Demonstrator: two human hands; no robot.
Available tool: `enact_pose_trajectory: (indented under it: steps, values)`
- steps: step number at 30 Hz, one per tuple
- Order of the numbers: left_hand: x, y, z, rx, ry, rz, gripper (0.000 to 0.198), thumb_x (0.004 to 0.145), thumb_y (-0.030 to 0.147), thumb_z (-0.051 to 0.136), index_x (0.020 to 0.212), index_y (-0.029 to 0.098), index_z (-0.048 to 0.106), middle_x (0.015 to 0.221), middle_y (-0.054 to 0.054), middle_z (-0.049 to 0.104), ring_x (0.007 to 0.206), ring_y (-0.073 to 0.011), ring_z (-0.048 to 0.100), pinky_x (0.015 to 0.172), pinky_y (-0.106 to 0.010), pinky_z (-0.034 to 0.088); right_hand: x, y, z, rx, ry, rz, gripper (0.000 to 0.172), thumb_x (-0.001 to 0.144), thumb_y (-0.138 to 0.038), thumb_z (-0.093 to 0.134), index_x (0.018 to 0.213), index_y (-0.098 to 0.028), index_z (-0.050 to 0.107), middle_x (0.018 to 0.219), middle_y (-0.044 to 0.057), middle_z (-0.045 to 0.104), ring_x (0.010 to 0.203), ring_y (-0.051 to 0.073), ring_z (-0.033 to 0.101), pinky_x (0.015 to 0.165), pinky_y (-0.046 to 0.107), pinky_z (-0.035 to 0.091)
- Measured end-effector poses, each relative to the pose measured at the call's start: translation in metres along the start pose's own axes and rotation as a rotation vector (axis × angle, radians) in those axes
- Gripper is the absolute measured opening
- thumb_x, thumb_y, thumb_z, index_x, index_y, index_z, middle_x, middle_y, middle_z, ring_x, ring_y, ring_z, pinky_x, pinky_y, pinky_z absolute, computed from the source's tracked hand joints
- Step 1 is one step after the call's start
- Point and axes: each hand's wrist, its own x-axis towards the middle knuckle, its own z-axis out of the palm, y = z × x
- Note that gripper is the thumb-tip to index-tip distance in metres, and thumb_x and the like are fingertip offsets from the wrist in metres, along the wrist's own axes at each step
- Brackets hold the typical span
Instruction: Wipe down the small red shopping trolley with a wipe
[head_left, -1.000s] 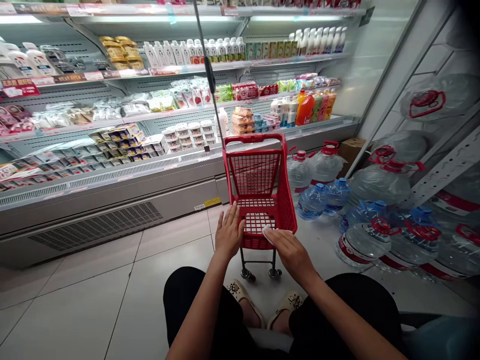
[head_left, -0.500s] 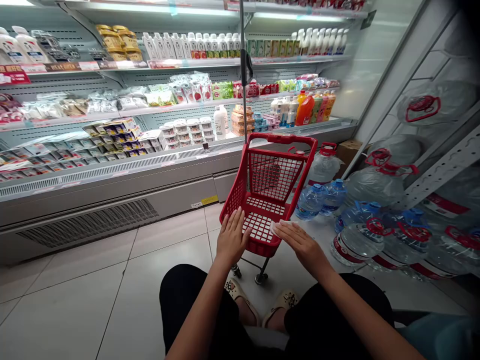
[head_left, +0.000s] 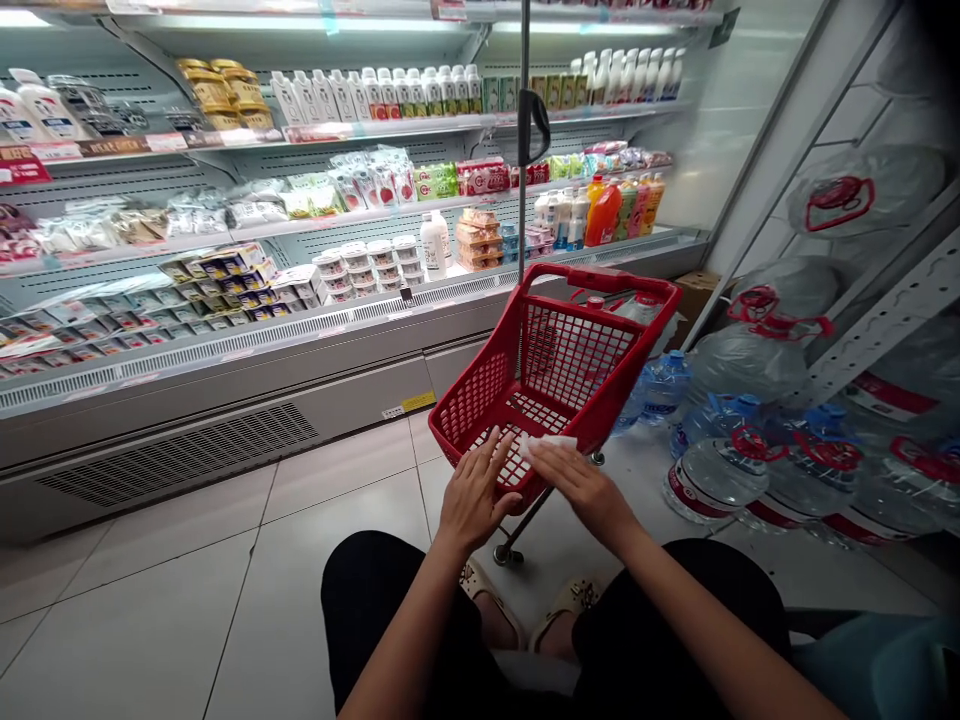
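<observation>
A small red shopping cart (head_left: 480,395) with lattice sides stands in front of my knees, turned at an angle. Its basket holds nothing that I can see. My left hand (head_left: 476,495) is at the cart's near edge, fingers stretched and thumb apart, with nothing in it. At the same edge, to the right, my right hand (head_left: 581,490) has its fingers pressed together over a white wipe (head_left: 556,441), which pokes out above the fingertips. The two hands are close but apart.
A lit fridge (head_left: 360,345) with bottles, tubs and packets stretches across the back, a dark-handled pole (head_left: 523,220) before it. Large water bottles (head_left: 712,480) crowd the right side. Tiled floor (head_left: 150,610) shows at the left.
The cart has turned, its handle swinging right and its near end left. My right hand has moved left with the wipe, closer to my left hand, whose thumb is spread wider.
</observation>
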Motion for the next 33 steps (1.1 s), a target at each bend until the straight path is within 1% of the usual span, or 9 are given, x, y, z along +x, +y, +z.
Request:
enact_pose_trajectory:
  steps: [4, 6, 11, 13, 15, 19, 23, 28, 33]
  values:
    - [0.002, -0.007, -0.010, 0.060, 0.042, -0.117, 0.077, 0.107, 0.066, 0.028, 0.170, 0.024, 0.013, 0.172, -0.013, 0.028, 0.152, -0.0285, 0.040, 0.124, -0.048, 0.032, 0.000, 0.016, 0.000, -0.034, 0.053, 0.125, 0.071, 0.103, -0.001, 0.030, 0.167, -0.031, 0.021, 0.162, 0.001, 0.047, 0.151, 0.018, 0.043, 0.128, 0.046, 0.036]
    - [0.005, -0.003, -0.011, 0.076, 0.059, -0.163, 0.074, 0.109, 0.061, 0.028, 0.170, 0.023, 0.012, 0.172, -0.012, 0.029, 0.154, -0.0273, 0.037, 0.124, -0.048, 0.032, 0.004, 0.011, 0.003, -0.015, 0.055, 0.107, 0.071, 0.102, -0.001, 0.033, 0.166, -0.029, 0.024, 0.161, 0.001, 0.049, 0.150, 0.018, 0.044, 0.127, 0.044, 0.039]
    - [0.011, 0.010, -0.006, 0.103, 0.074, -0.146, 0.070, 0.110, 0.057, 0.029, 0.170, 0.025, 0.012, 0.169, -0.007, 0.036, 0.154, -0.0229, 0.039, 0.127, -0.045, 0.031, 0.022, -0.006, 0.010, 0.059, 0.085, 0.062, 0.061, 0.101, -0.003, 0.045, 0.158, -0.026, 0.045, 0.153, 0.002, 0.059, 0.141, 0.017, 0.055, 0.121, 0.039, 0.045]
    - [0.009, 0.008, -0.006, 0.137, 0.101, -0.174, 0.067, 0.111, 0.054, 0.029, 0.169, 0.025, 0.013, 0.168, -0.008, 0.039, 0.152, -0.0222, 0.042, 0.128, -0.045, 0.030, 0.030, -0.008, 0.012, 0.046, 0.091, 0.066, 0.056, 0.101, -0.005, 0.048, 0.152, -0.026, 0.053, 0.151, 0.002, 0.061, 0.138, 0.018, 0.057, 0.120, 0.040, 0.046]
    - [0.006, 0.002, -0.007, 0.163, 0.111, -0.191, 0.066, 0.111, 0.051, 0.028, 0.169, 0.023, 0.013, 0.167, -0.008, 0.041, 0.151, -0.0217, 0.043, 0.127, -0.044, 0.030, 0.035, -0.011, 0.013, 0.012, 0.086, 0.058, 0.053, 0.101, -0.006, 0.048, 0.150, -0.026, 0.055, 0.154, 0.003, 0.058, 0.142, 0.020, 0.054, 0.122, 0.042, 0.044]
    - [0.002, -0.011, -0.016, 0.214, 0.075, -0.197, 0.064, 0.112, 0.045, 0.031, 0.169, 0.023, 0.012, 0.165, -0.008, 0.043, 0.150, -0.0218, 0.045, 0.125, -0.045, 0.034, 0.039, -0.016, 0.011, -0.026, 0.036, -0.003, 0.059, 0.103, -0.005, 0.039, 0.159, -0.024, 0.043, 0.159, 0.004, 0.051, 0.150, 0.019, 0.045, 0.127, 0.046, 0.037]
    - [-0.001, -0.015, -0.023, 0.243, 0.046, -0.197, 0.064, 0.112, 0.045, 0.029, 0.170, 0.024, 0.009, 0.165, -0.008, 0.043, 0.150, -0.0220, 0.046, 0.123, -0.046, 0.037, 0.021, -0.003, -0.007, -0.093, -0.002, -0.035, 0.066, 0.104, -0.004, 0.035, 0.166, -0.024, 0.026, 0.160, 0.003, 0.049, 0.151, 0.017, 0.042, 0.128, 0.042, 0.033]
    - [-0.002, -0.011, -0.024, 0.221, 0.037, -0.203, 0.065, 0.112, 0.048, 0.028, 0.170, 0.025, 0.006, 0.167, -0.008, 0.039, 0.151, -0.0225, 0.044, 0.124, -0.047, 0.036, -0.022, 0.030, -0.039, -0.292, 0.068, 0.119, 0.066, 0.105, -0.007, 0.036, 0.166, -0.027, 0.026, 0.161, 0.003, 0.048, 0.150, 0.018, 0.044, 0.130, 0.042, 0.026]
    - [0.002, -0.011, -0.019, 0.215, 0.041, -0.192, 0.066, 0.112, 0.049, 0.028, 0.170, 0.025, 0.007, 0.168, -0.009, 0.039, 0.151, -0.0230, 0.044, 0.125, -0.047, 0.035, -0.041, 0.036, -0.037, -0.330, 0.175, 0.260, 0.069, 0.103, -0.005, 0.033, 0.168, -0.025, 0.022, 0.163, 0.004, 0.046, 0.154, 0.021, 0.038, 0.129, 0.044, 0.029]
